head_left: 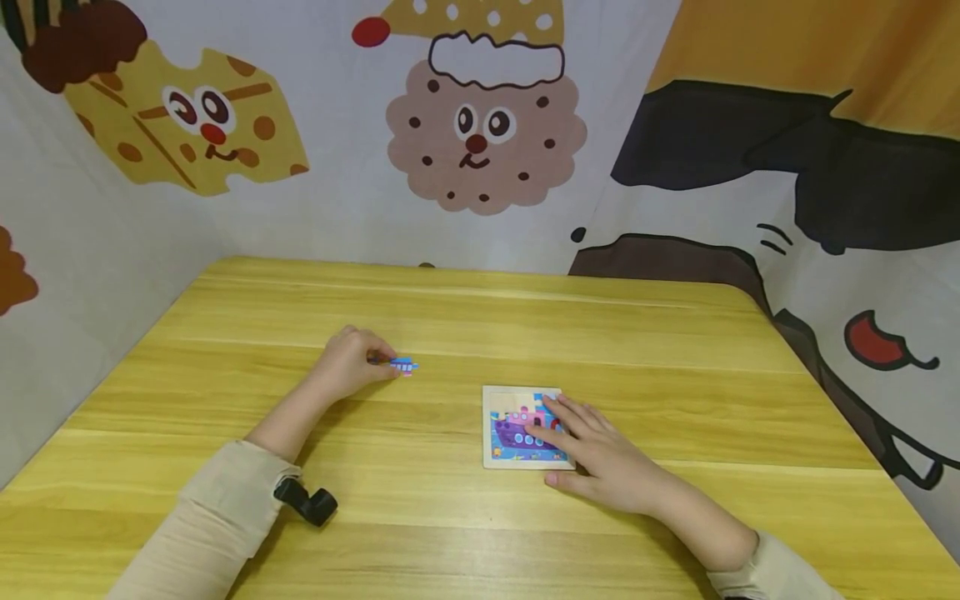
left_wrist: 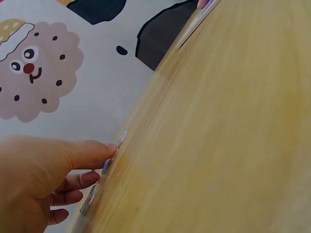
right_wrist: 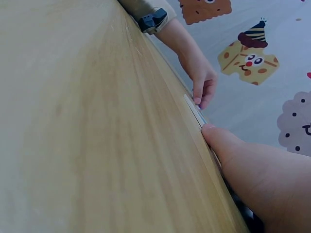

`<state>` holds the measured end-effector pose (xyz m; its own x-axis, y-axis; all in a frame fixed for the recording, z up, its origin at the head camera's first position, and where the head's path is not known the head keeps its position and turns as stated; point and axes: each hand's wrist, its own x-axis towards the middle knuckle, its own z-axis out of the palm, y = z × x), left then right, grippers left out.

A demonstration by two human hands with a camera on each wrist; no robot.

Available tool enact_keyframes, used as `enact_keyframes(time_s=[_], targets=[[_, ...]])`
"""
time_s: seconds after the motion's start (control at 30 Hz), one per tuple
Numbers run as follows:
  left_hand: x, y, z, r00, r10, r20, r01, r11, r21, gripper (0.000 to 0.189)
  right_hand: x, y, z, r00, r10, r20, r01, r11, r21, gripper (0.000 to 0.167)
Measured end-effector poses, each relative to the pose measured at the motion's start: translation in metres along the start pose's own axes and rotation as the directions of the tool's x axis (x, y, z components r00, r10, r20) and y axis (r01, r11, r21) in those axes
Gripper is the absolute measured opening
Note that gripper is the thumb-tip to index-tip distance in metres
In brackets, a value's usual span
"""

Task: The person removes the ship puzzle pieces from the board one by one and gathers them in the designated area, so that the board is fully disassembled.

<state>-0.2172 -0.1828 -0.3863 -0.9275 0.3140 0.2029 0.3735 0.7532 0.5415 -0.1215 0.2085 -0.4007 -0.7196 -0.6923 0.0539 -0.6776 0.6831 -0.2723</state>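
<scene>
On the table lies a square wooden jigsaw puzzle board [head_left: 487, 429] with a purple and pink ship picture; bare wood shows in its upper left part. My right hand [head_left: 611, 467] rests on the board's right side, fingers spread and fairly straight, the thumb at the lower right corner. Left of the board, my left hand [head_left: 348, 362] pinches a small blue and pink puzzle piece [head_left: 405, 365] between thumb and forefinger, low over the tabletop. Another piece [left_wrist: 87, 200] lies below its curled fingers in the left wrist view. The fingertips of the right hand are hidden in the right wrist view.
The wood-grain table [head_left: 450, 533] reaches back to a fabric backdrop [head_left: 337, 225] printed with cartoon food. A black wrist camera [head_left: 307, 500] sits on the left sleeve.
</scene>
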Motion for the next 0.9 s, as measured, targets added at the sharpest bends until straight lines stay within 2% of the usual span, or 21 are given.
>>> enact_keyframes(time_s=[0.27, 0.43, 0.9], targets=[[-0.0005, -0.0013, 0.0010, 1.000, -0.014, -0.018, 0.014, 1.000, 0.003, 0.022, -0.0002, 0.0014, 0.0012, 1.000, 0.007, 0.005, -0.007, 1.000, 0.010, 0.063], [-0.0008, -0.0012, 0.0008, 1.000, -0.003, -0.028, 0.004, 1.000, 0.010, 0.022, -0.0003, 0.0014, 0.0013, 1.000, 0.010, 0.005, -0.010, 1.000, 0.018, 0.063], [0.0003, -0.0013, 0.0000, 1.000, 0.000, -0.027, -0.001, 0.999, -0.047, 0.027, 0.0001, 0.0004, 0.0007, 1.000, 0.005, 0.001, -0.005, 1.000, 0.012, 0.063]])
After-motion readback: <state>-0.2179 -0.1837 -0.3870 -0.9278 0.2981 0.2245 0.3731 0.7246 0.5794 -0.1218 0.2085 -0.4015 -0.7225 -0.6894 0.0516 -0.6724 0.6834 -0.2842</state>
